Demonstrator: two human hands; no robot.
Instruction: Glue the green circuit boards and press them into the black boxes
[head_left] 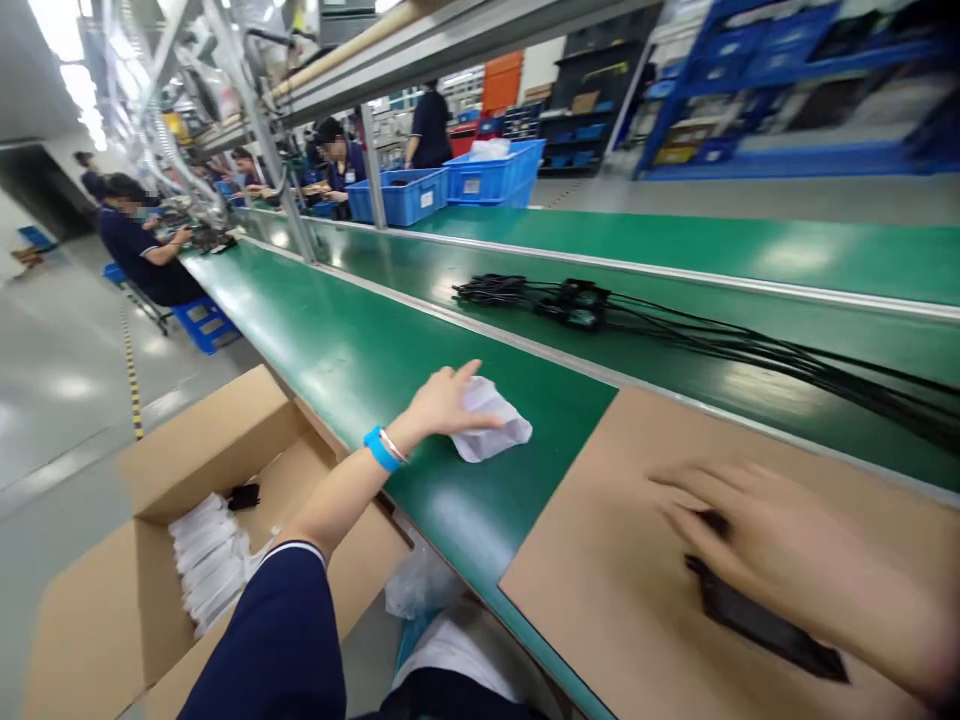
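My left hand [448,402], with a blue band at the wrist, reaches over the green bench. Its thumb and forefinger are spread apart, the thumb lying across a crumpled white bag or sheet [495,430]. My right hand [765,530] is smeared by motion above a brown cardboard sheet [592,540]. Under it is a long black plastic part [772,620], partly covered by the hand. A small dark patch shows between thumb and fingers; whether they grip anything is unclear.
An open carton [217,430] on the left holds several white-wrapped pieces [214,560] and a black block [244,496]. Black cables [720,340] lie along the far belt. Blue bins [409,195] and seated people are farther back. A metal rail [525,345] divides the bench.
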